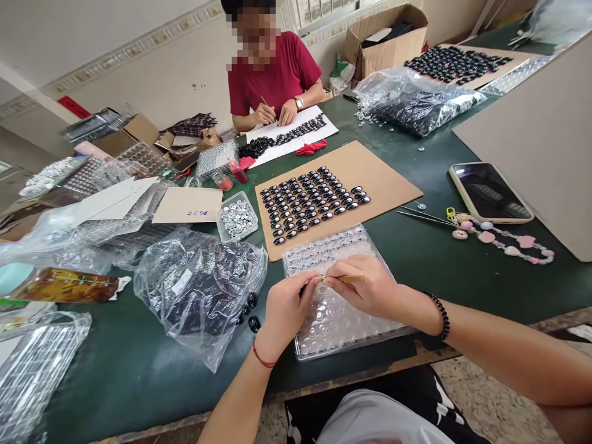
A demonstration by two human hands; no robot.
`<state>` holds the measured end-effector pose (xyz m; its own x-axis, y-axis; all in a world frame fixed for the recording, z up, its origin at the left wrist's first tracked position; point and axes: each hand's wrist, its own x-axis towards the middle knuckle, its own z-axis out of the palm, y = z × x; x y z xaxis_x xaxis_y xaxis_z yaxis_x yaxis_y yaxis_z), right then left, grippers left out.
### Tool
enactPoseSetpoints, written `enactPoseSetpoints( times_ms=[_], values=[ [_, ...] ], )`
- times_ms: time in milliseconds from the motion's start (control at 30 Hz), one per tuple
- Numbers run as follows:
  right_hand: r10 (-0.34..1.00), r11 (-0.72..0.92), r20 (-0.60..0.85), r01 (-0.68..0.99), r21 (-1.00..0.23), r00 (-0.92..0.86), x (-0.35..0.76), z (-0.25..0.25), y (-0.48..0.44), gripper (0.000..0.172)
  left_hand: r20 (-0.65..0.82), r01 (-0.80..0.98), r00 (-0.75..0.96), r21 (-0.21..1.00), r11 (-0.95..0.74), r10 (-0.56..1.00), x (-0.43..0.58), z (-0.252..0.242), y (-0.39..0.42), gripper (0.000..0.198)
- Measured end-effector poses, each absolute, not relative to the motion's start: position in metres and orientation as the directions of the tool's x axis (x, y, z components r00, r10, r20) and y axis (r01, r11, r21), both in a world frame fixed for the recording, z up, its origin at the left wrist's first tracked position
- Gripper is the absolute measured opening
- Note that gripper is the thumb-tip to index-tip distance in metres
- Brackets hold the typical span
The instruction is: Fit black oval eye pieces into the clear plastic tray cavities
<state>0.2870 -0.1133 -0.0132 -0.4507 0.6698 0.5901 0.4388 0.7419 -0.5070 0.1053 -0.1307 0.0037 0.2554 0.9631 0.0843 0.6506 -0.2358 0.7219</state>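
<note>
Over a clear plastic blister tray (340, 336), my left hand (287, 308) and my right hand (365, 285) meet fingertip to fingertip. The left fingers are pinched around something small and mostly hidden; a dark bit shows between them. A thin tan stick (354, 279) lies in my closed right hand, its far part covered by the fingers. Round cavities fill the tray, and its far rows hold small shiny round pieces (324, 250). Just beyond it, glossy black oval pieces with silvery tops (314, 200) stand in rows on a brown cardboard sheet (379, 169).
Left of the tray are a bag of black pieces (194, 290), a few loose ones (254, 324) and a tub of silvery discs (237, 217). Tweezers (428, 216), a phone (490, 191) and a bead strap (513, 243) lie right. A person in red (296, 61) works opposite.
</note>
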Motion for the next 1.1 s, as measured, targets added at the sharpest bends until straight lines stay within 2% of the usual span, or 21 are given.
enactPoseSetpoints(
  times_ms=[167, 567, 833, 1100],
  values=[
    [0.652, 0.758, 0.595, 0.434, -0.487, -0.471, 0.287, -0.013, -0.115, 0.019, 0.02, 0.634, 0.222, 0.757, -0.16, 0.975, 0.107, 0.006, -0.13, 0.018],
    [0.702, 0.71, 0.555, 0.377, -0.595, -0.447, 0.287, -0.009, -0.114, 0.015, 0.055, 0.665, 0.131, 0.735, -0.129, 0.99, 0.101, 0.009, -0.124, 0.021],
    [0.72, 0.693, 0.545, 0.398, -0.601, -0.43, 0.288, -0.01, -0.115, 0.014, 0.06, 0.654, 0.1, 0.748, -0.111, 0.993, 0.099, 0.01, -0.124, 0.022],
    [0.71, 0.704, 0.612, 0.367, -0.608, -0.347, 0.289, -0.004, -0.114, 0.012, 0.068, 0.49, -0.031, 0.871, -0.045, 0.997, 0.098, 0.005, -0.122, 0.018]
  ],
)
